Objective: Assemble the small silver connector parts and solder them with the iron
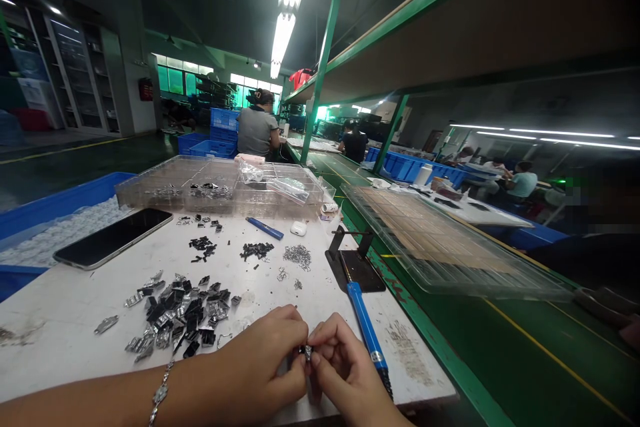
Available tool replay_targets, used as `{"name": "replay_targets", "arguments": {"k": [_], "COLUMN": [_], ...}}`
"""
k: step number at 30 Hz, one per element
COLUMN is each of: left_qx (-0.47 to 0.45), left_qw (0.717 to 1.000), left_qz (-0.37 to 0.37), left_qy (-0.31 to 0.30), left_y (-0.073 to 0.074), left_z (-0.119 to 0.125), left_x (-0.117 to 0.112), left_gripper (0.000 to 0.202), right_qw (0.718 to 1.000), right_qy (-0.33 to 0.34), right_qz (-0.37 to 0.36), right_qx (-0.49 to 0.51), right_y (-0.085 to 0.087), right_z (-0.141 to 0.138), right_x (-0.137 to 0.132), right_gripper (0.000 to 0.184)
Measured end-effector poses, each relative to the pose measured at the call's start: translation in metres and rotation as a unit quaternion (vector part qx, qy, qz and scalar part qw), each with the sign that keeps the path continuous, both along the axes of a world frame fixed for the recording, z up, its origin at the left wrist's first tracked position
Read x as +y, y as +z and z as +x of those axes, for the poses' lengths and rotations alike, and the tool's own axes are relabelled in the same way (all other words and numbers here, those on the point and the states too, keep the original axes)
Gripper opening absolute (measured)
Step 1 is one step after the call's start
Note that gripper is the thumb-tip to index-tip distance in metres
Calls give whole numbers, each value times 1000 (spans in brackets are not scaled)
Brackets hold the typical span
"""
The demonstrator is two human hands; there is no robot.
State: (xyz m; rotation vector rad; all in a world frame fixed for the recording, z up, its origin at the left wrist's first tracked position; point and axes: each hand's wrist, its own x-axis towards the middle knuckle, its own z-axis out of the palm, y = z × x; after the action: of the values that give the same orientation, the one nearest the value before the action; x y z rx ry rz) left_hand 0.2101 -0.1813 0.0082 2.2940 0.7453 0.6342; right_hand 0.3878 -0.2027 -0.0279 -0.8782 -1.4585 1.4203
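Near the front edge of the white table (280, 287), my left hand (273, 363) and my right hand (345, 367) meet, fingertips closed on one small black and silver part (307, 351). Fingers cover most of it, so its exact kind is hidden. To the left of my hands lies a loose heap of similar black and shiny silver parts (185, 313). Right beside my right hand, a blue-handled soldering iron (365, 323) leans with its tip on a black metal stand (363, 270). Beyond my hands are piles of small black pieces (257, 251) and tiny metal springs or pins (298, 256).
A phone (114, 237) lies at the left, by a blue bin (100, 190) of whitish pieces. A clear divided box (220, 177) stands at the back, with a blue pen-like tool (265, 227) and white case (299, 229) before it. A clear tray (450, 240) is right.
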Motion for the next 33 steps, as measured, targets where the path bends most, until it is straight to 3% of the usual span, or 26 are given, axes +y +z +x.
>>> {"name": "replay_targets", "arguments": {"k": [33], "left_qx": [10], "left_qw": [1000], "left_qz": [24], "left_qy": [4], "left_y": [3], "left_z": [0], "left_x": [0], "left_gripper": [11], "right_qw": [1000], "right_qy": [-6], "right_qz": [-1], "right_qx": [-9], "right_y": [3], "right_z": [0], "right_x": [-3], "right_gripper": [35]}}
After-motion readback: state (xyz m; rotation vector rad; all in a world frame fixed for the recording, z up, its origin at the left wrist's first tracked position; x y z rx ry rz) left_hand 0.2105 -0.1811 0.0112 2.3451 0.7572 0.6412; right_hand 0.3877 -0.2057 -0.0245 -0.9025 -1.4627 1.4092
